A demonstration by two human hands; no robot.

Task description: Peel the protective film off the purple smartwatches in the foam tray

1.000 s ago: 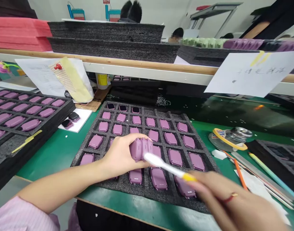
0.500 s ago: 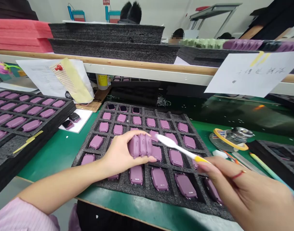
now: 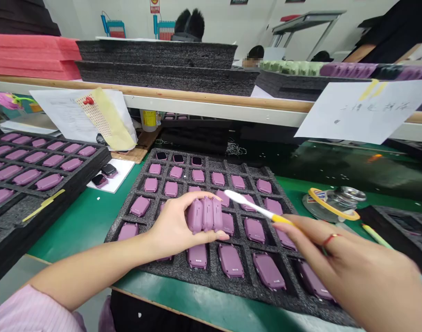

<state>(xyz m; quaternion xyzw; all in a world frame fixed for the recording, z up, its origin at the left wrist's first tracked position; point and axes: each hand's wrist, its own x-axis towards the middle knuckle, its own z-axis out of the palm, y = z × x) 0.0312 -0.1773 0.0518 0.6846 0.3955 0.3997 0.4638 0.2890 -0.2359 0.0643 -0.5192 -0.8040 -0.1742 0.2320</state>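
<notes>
My left hand (image 3: 176,226) is closed around three purple watch bodies (image 3: 204,215) held side by side on edge, just above the black foam tray (image 3: 211,272). My right hand (image 3: 349,267) pinches a white toothbrush with a yellow grip (image 3: 255,208). Its bristle end points left and sits just to the right of the held watch bodies. The tray's pockets hold several more purple watch bodies (image 3: 230,259), and three at the far row lie screen-up (image 3: 178,158).
A second foam tray of purple watch bodies (image 3: 31,170) stands at the left. Two dark watches lie on a white pad (image 3: 105,173). A tape roll on a glass jar (image 3: 330,200), pencils (image 3: 377,235) and another black tray (image 3: 404,226) are at the right. A shelf with hanging papers (image 3: 366,110) runs behind.
The toothbrush head swung from in front of the held watch bodies up to their right side. My right hand rose and moved right. My left hand stayed nearly still.
</notes>
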